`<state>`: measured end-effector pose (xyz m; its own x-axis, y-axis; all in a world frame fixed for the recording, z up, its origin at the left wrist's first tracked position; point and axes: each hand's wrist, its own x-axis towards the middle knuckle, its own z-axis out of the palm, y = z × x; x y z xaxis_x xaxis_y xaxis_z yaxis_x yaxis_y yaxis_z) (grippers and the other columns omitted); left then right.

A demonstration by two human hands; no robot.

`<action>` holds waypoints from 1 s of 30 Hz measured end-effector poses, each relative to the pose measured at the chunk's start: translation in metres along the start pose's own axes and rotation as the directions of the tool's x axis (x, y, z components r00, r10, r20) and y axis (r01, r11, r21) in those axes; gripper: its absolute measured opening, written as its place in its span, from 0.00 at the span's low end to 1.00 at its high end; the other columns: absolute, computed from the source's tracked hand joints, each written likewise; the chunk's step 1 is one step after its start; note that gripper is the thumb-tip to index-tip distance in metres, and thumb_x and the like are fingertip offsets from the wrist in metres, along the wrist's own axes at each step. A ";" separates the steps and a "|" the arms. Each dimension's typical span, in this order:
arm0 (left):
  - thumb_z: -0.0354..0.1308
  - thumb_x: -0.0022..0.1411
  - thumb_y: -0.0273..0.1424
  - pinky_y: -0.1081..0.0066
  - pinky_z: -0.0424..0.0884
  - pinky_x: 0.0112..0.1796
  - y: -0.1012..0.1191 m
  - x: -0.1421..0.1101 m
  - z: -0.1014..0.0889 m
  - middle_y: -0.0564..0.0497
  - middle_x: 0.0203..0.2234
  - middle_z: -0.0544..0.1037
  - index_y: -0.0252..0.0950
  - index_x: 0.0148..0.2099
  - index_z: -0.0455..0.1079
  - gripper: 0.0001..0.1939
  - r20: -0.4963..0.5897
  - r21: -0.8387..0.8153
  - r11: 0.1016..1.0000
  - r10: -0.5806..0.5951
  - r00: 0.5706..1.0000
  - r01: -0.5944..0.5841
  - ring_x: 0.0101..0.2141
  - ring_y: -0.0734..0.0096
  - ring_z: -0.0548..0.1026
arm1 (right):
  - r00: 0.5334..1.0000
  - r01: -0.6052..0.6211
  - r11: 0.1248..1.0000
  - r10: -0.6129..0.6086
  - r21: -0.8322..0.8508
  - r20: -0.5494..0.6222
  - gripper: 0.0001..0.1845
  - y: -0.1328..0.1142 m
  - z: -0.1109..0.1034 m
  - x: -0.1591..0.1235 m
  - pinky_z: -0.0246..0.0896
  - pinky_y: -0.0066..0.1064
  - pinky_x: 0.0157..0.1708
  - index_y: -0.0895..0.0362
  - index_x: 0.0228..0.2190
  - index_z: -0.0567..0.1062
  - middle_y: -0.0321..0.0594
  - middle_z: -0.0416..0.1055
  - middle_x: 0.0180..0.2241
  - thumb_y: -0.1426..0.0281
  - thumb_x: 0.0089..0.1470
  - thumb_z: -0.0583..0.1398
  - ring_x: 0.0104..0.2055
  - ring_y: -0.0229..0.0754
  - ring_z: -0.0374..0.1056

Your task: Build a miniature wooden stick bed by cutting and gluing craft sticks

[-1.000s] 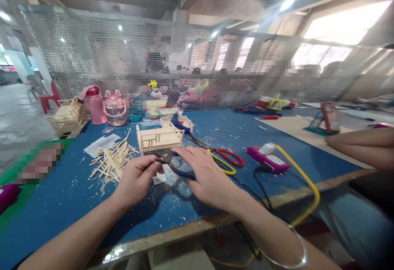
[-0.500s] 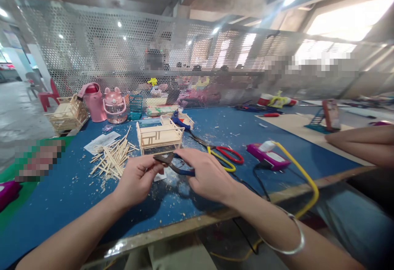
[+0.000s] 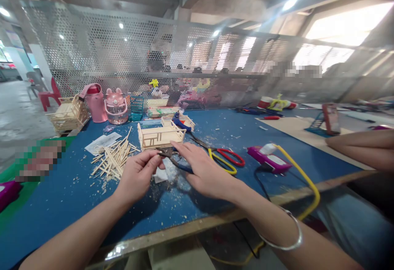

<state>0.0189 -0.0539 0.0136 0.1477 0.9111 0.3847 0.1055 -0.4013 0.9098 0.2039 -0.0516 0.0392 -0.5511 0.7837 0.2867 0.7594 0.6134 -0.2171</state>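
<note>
My right hand [image 3: 206, 171] grips a pair of cutting pliers [image 3: 180, 165] with dark jaws and blue handles, its index finger stretched toward the wooden frame. My left hand [image 3: 140, 173] is closed in a pinch beside the plier jaws; a small pale tip shows there, but the rest is hidden by the fingers. Just beyond both hands stands a small wooden frame [image 3: 160, 136] made of thin sticks, like a miniature bed with rails. To the left of it lies a loose pile of thin wooden sticks [image 3: 115, 159], with a white paper slip [image 3: 103, 142] behind.
Scissors [image 3: 226, 159] with red and yellow handles and a purple power strip [image 3: 267, 161] with a yellow cable lie to the right. A pink bottle [image 3: 116, 108] stands at the back before a perforated metal screen [image 3: 101, 52]. Another person's arm [image 3: 360, 145] rests at right.
My right hand's index finger has stretched forward and the plier handles have swung slightly. My left hand stays pinched at the jaws, a little higher.
</note>
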 end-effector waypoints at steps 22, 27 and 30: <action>0.49 0.59 0.35 0.75 0.59 0.25 -0.002 -0.006 -0.001 0.53 0.18 0.69 0.34 0.24 0.68 0.15 0.015 0.232 0.966 0.111 0.994 -0.112 0.23 0.74 0.65 | 0.999 0.025 0.995 -0.028 -0.099 -0.024 0.36 -0.009 -0.002 0.001 0.52 0.42 0.50 0.64 0.53 0.58 0.52 0.62 0.49 0.79 0.36 0.52 0.51 0.50 0.56; 0.49 0.59 0.35 0.75 0.59 0.25 -0.001 -0.007 0.001 0.53 0.17 0.68 0.34 0.23 0.65 0.15 -0.011 0.228 0.968 0.114 0.993 -0.108 0.22 0.75 0.64 | 0.997 0.064 0.994 -0.068 -0.094 -0.046 0.37 -0.009 -0.002 0.002 0.53 0.41 0.50 0.63 0.51 0.59 0.51 0.62 0.50 0.79 0.34 0.52 0.52 0.49 0.57; 0.49 0.58 0.34 0.75 0.59 0.26 -0.001 -0.007 0.001 0.53 0.17 0.68 0.34 0.23 0.65 0.15 -0.011 0.223 0.970 0.099 0.995 -0.094 0.22 0.75 0.64 | 0.995 0.075 0.991 -0.081 -0.109 -0.055 0.35 -0.009 -0.001 0.002 0.56 0.40 0.48 0.63 0.50 0.60 0.51 0.65 0.48 0.78 0.35 0.52 0.49 0.49 0.60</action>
<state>0.0184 -0.0600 0.0103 0.1467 0.8677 0.4749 0.3074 -0.4963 0.8119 0.1965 -0.0556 0.0423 -0.5907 0.7249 0.3544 0.7493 0.6558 -0.0923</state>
